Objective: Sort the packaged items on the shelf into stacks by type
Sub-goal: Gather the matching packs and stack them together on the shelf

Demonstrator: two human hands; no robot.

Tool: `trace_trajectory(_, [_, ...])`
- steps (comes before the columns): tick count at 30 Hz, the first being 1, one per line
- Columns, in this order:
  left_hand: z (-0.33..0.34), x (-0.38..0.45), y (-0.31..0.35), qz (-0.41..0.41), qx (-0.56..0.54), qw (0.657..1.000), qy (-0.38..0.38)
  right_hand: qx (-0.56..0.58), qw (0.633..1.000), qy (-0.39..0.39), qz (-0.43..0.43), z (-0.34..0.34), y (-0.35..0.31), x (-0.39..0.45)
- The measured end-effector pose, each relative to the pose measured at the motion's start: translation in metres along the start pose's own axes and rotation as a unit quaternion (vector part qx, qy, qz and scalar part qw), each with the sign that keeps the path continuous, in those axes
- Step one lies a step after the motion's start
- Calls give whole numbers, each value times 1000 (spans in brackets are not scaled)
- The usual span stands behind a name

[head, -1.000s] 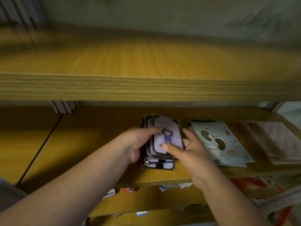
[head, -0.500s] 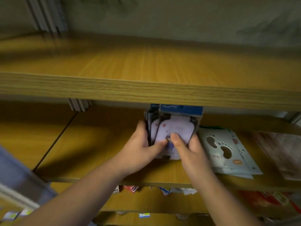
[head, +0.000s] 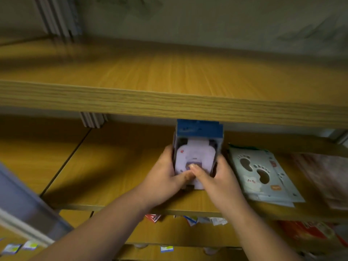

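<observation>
Stack of lavender packets (head: 194, 159), now upright on the shelf (head: 113, 185) just left of the footprint packets (head: 263, 176), gripped by left hand (head: 165, 178) and right hand (head: 220, 178), having been squared from its earlier fanned state.

Blue top of packet stack (head: 199, 129) ran under upper shelf (head: 169, 102) front edge, cut off. Pinkish packets (head: 327, 178) at middle shelf's right end blurred, cropped by frame. Lower-shelf items (head: 203, 220) mostly hidden.

Looks like you're in a small shop. Wood-grain display shelves (head: 169, 102) hold flat packaged goods (head: 261, 174), with little price tags (head: 166, 248) along the lower edges.
</observation>
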State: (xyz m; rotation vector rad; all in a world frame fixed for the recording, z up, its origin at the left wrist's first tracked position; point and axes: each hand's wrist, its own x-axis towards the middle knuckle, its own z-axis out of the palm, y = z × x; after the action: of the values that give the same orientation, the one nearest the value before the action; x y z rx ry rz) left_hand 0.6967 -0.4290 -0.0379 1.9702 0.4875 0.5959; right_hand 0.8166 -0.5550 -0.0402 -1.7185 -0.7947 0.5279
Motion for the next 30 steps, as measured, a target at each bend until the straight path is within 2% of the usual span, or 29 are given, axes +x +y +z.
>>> trace_trajectory(3, [-10, 14, 5, -61, 62, 996, 2, 50, 993, -20, 103, 1, -15, 20])
trace_trajectory(6, [-15, 25, 7, -157, 110, 980, -55, -9, 979, -41, 199, 11, -30, 36])
trace_trajectory(8, [-19, 28, 8, -190, 167, 965, -65, -51, 974, -51, 215, 18, -32, 44])
trace_trajectory(11, [-23, 32, 5, -195, 223, 953, -66, -116, 972, -41, 202, 22, -32, 45])
trace_trajectory(13, [-31, 32, 7, -207, 189, 957, -69, -180, 968, -19, 172, 17, -35, 36])
trace_trajectory(15, [-38, 32, 11, -200, 130, 970, -48, -227, 965, 1, 132, 7, -37, 22])
trace_trajectory(16, [-41, 31, 15, -188, 136, 972, -27, -238, 964, 10, 117, 2, -37, 15])
trace_trajectory(19, [-32, 26, 33, -117, 280, 953, 18, -260, 959, 63, 92, -26, -33, -5])
trace_trajectory(21, [-14, 18, 52, -58, 323, 944, 31, -263, 956, 96, 85, -49, -29, -15])
trace_trajectory(23, [12, 11, 68, 1, 298, 954, 42, -273, 949, 134, 78, -76, -22, -18])
trace_trajectory(25, [45, 5, 78, 31, 230, 973, 11, -296, 936, 180, 64, -108, -12, -15])
trace_trajectory(27, [82, 3, 80, 16, 194, 980, -30, -328, 920, 198, 81, -140, 1, -9])
trace_trajectory(30, [126, 9, 76, -84, 260, 959, -78, -371, 907, 130, 152, -173, 17, -6])
